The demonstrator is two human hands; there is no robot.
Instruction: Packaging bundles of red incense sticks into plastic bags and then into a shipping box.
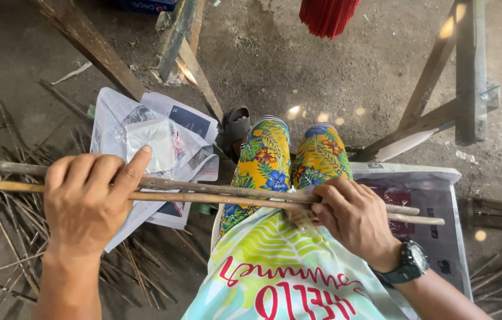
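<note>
Left hand [88, 198] wraps the sticks [203, 192]; right hand [352, 216] pinches them above the knees [289, 160], seemingly binding. Keep both sticks level, grip firm.

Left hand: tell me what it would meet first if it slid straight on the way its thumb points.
Probably the sheets of paper on the ground, just past the left hand holding the sticks. They lie lower, so depth is uncertain.

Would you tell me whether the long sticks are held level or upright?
Level: the sticks lie crosswise over the lap, left hand and right hand gripping them.
</note>
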